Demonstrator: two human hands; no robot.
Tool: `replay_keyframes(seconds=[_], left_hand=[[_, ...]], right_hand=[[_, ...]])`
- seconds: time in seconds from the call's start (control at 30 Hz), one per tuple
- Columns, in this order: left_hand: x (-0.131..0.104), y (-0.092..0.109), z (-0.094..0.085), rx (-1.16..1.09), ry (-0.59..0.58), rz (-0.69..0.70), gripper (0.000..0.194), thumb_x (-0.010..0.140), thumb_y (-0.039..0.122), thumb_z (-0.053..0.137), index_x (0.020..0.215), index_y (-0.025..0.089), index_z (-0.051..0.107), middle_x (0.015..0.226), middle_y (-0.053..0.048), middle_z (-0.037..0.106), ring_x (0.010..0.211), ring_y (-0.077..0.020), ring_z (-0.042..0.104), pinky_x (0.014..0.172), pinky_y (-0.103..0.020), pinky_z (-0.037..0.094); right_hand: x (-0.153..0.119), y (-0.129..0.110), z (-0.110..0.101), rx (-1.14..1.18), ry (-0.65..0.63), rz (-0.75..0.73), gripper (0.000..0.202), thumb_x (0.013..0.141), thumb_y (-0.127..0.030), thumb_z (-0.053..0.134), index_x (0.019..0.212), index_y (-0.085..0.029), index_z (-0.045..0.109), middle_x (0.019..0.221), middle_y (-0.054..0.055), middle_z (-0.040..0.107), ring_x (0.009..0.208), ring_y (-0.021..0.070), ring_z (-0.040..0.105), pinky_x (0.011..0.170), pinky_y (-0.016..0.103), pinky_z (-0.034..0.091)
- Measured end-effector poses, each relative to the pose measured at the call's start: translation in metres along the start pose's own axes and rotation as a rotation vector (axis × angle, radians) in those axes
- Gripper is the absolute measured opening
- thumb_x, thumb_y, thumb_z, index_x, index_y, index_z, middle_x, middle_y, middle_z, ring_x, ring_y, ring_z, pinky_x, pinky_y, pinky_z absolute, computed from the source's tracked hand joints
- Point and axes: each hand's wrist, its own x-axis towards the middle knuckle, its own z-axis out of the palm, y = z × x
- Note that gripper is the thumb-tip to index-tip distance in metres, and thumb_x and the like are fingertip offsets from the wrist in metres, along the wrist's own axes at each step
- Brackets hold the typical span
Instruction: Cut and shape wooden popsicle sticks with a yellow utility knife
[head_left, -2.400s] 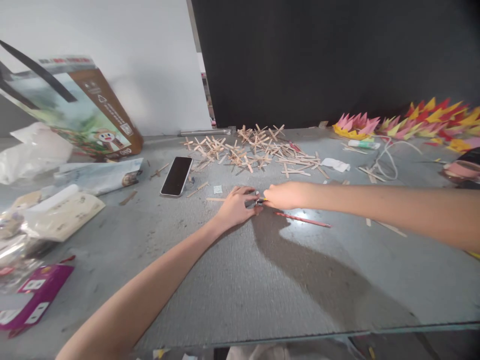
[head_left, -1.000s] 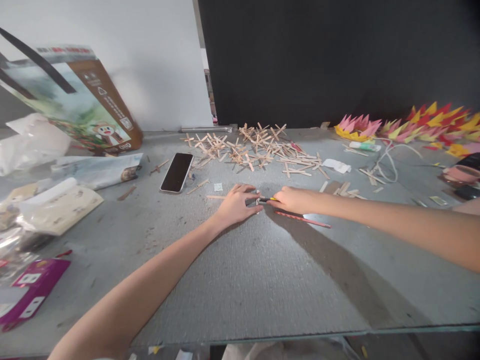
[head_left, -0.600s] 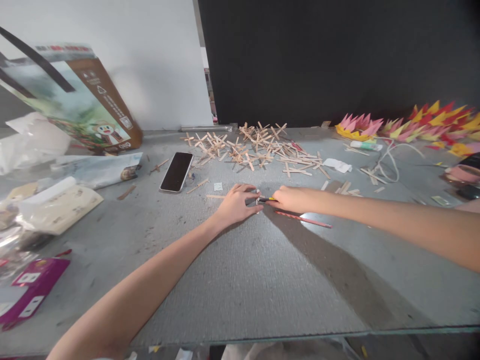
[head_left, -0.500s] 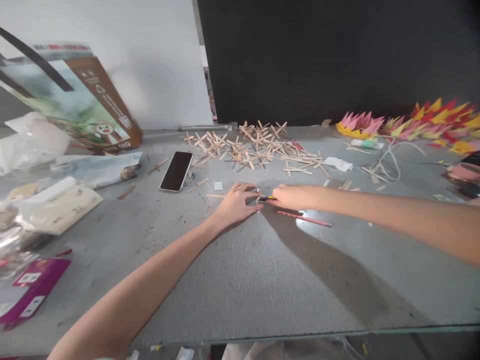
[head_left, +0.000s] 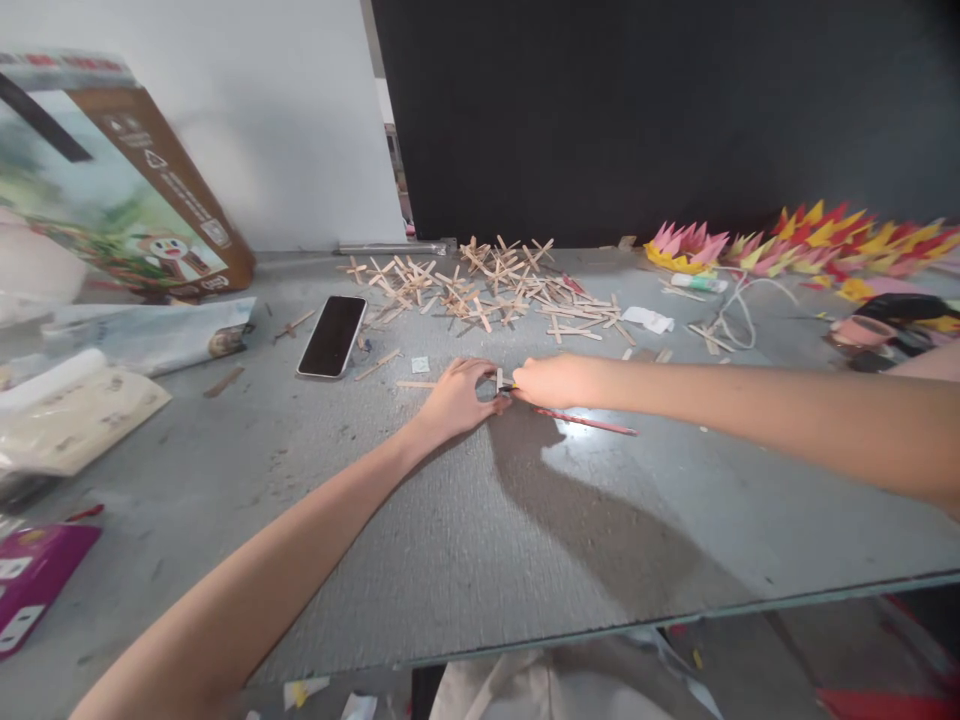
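Note:
My left hand (head_left: 456, 394) lies on the grey table with thumb and fingers closed around a short pale wooden stick (head_left: 500, 377). From the right, my right hand (head_left: 541, 381) grips a small black-and-yellow tool (head_left: 507, 387), which looks like a craft knife; its tip meets the stick, and the blade itself is too small to make out. A red pencil (head_left: 589, 420) lies just below my right hand. Partly under my left hand, another flat wooden stick (head_left: 415, 385) sticks out to the left.
Behind the hands spreads a heap of craft sticks (head_left: 487, 285), many crossed. A phone (head_left: 332, 337) and a small paper square (head_left: 420, 365) lie left. Folded paper flowers (head_left: 686, 246), a glue stick (head_left: 697, 283) and a white cable (head_left: 739, 310) are right. A printed bag (head_left: 161, 200) stands far left.
The view has shifted, so the table's things appear further left. My right hand has come closer to my left, and less of the black-and-yellow tool shows between them.

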Motion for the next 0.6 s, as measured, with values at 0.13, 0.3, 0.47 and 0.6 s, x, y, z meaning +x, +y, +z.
replay_keyframes(seconds=[0.13, 0.3, 0.47, 0.6], left_hand=[[0.0, 0.005, -0.005, 0.033, -0.016, 0.036, 0.036, 0.094, 0.044, 0.068, 0.119, 0.018, 0.072, 0.128, -0.011, 0.072, 0.122, -0.0266, 0.062, 0.109, -0.041, 0.047], [0.004, 0.002, -0.023, 0.128, -0.047, -0.006, 0.033, 0.105, 0.028, 0.044, 0.119, 0.018, 0.072, 0.121, -0.011, 0.074, 0.119, -0.0246, 0.064, 0.107, -0.039, 0.047], [0.003, 0.0, -0.038, 0.409, 0.066, -0.168, 0.029, 0.102, 0.023, 0.045, 0.102, 0.016, 0.073, 0.118, -0.016, 0.073, 0.123, -0.0307, 0.059, 0.107, -0.045, 0.043], [0.006, 0.021, -0.031, 0.116, 0.106, -0.341, 0.043, 0.108, 0.035, 0.033, 0.097, 0.017, 0.071, 0.098, -0.013, 0.076, 0.095, -0.0245, 0.068, 0.088, -0.036, 0.049]], right_hand=[[-0.012, 0.004, 0.005, 0.015, 0.021, 0.02, 0.048, 0.104, -0.042, 0.043, 0.097, -0.011, 0.079, 0.074, 0.015, 0.07, 0.056, 0.019, 0.063, 0.059, 0.03, 0.04], [-0.029, 0.002, 0.009, 0.054, 0.1, 0.015, 0.053, 0.106, -0.046, 0.042, 0.082, -0.014, 0.076, 0.058, 0.008, 0.065, 0.045, 0.0143, 0.057, 0.055, 0.028, 0.035], [-0.033, 0.007, 0.016, 0.082, 0.299, 0.012, 0.05, 0.109, -0.05, 0.037, 0.092, -0.017, 0.071, 0.075, 0.011, 0.072, 0.058, 0.0189, 0.065, 0.054, 0.027, 0.029], [-0.027, 0.019, 0.024, 0.102, 0.454, 0.012, 0.051, 0.11, -0.052, 0.031, 0.098, -0.018, 0.067, 0.079, 0.011, 0.073, 0.07, 0.0236, 0.07, 0.057, 0.029, 0.028]])
